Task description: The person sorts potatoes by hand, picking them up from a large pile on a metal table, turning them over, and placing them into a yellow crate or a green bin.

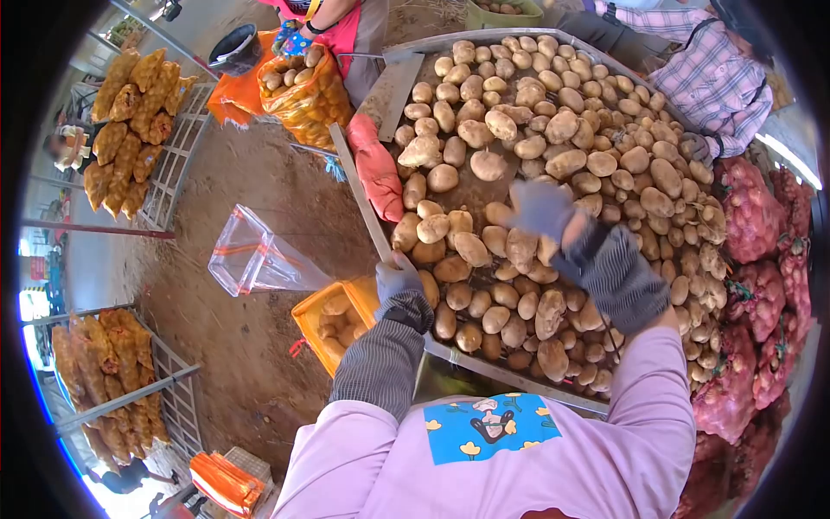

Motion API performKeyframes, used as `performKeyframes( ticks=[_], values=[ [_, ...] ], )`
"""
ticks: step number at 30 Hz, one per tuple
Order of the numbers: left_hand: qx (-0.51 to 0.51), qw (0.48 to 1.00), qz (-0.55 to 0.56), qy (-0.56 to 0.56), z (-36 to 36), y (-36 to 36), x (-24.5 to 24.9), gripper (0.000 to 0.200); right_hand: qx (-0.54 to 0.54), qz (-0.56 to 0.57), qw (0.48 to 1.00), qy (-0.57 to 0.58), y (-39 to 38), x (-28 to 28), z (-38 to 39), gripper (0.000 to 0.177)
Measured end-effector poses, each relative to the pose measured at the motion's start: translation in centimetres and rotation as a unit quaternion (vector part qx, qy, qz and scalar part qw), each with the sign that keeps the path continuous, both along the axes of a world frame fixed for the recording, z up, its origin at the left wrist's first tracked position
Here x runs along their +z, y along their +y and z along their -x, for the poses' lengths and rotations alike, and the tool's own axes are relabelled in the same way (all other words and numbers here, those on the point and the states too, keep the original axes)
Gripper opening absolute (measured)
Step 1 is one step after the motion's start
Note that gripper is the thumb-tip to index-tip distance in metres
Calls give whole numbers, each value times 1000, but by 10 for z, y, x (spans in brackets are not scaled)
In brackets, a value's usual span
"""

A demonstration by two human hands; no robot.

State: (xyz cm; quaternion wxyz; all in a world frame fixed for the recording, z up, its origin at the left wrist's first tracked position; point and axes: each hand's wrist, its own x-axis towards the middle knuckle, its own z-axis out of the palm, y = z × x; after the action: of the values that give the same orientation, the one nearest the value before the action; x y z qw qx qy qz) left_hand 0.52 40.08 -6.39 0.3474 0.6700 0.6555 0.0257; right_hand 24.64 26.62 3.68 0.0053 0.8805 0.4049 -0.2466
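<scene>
My left hand (399, 283), in a grey glove, is closed at the near-left corner of the sorting table, its fingers curled on the table rim (360, 195). Just below it hangs an orange mesh bag (313, 327) with potatoes inside its open mouth. My right hand (540, 209), also gloved, is over the middle of the heap and smeared by motion. Whether it holds a potato cannot be made out. Potatoes (488, 165) of mixed sizes cover most of the table around it. Striped dark sleeve covers reach over both my forearms.
A person in a checked shirt (718, 78) works at the far right, another in pink beside a filled orange bag (307, 95). Red mesh sacks (750, 294) line the right side. A clear plastic bag frame (259, 251) stands left; stacked potato sacks (130, 130) sit on pallets.
</scene>
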Motion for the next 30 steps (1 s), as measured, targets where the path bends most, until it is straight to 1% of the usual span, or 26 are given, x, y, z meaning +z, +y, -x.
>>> performKeyframes(
  ticks=[2,3,5,6,7,9,10,11,13,14,15,17,18,20,21,23,24,26,27,29,30],
  values=[
    [5,1000,-5,-5,0,1,-2,55,72,-6,995,-67,-39,-27,41,53],
    [3,1000,-4,-4,1,1,-5,55,69,-5,995,-66,-43,-31,56,53],
    [-3,1000,-4,6,2,2,-10,56,90,43,970,-223,-41,-34,79,61],
    [0,1000,-12,7,2,1,-11,56,77,48,975,-202,-43,-37,81,71],
    [-3,1000,-13,5,1,1,-12,56,73,48,975,-203,-45,-35,83,71],
    [4,1000,-17,-16,3,1,-14,56,90,-26,985,-146,-54,-28,91,71],
    [0,1000,-17,-16,3,0,-14,56,92,4,988,-121,-55,-13,102,73],
    [2,1000,-19,-17,2,1,-14,55,89,5,989,-122,-61,-21,111,73],
    [2,1000,-18,-17,3,0,-16,55,101,-70,980,-159,-69,-43,126,59],
    [-1,1000,-25,-19,3,1,-19,55,72,-102,981,-150,-70,-48,130,55],
    [-5,999,-34,-20,4,0,-21,55,71,-101,981,-150,-73,-52,131,55],
    [-5,999,-31,-20,3,0,-13,56,80,-99,988,-87,-70,-52,131,55],
    [-3,999,-25,-19,4,0,-11,56,78,-100,988,-87,-70,-50,134,55],
    [-3,999,-32,-18,4,1,-19,57,128,-107,982,-90,-73,-43,143,59],
    [-1,999,-38,-17,4,2,-24,57,127,-108,982,-90,-75,-40,146,59],
    [0,999,-36,-16,3,2,-26,58,197,-114,970,-83,-79,-35,149,61],
    [1,999,-33,-15,3,3,-27,58,199,-113,970,-83,-79,-34,152,61],
    [3,1000,-28,-9,4,4,-26,59,99,-142,985,-5,-79,-33,158,66],
    [3,1000,-23,-4,3,3,-25,59,99,-140,985,-6,-78,-30,157,66],
    [-2,1000,-3,-14,3,3,-16,59,25,-34,998,55,-77,-22,153,72],
    [-6,1000,14,-21,4,4,-13,59,26,-34,998,54,-80,-25,148,72]
  ],
)
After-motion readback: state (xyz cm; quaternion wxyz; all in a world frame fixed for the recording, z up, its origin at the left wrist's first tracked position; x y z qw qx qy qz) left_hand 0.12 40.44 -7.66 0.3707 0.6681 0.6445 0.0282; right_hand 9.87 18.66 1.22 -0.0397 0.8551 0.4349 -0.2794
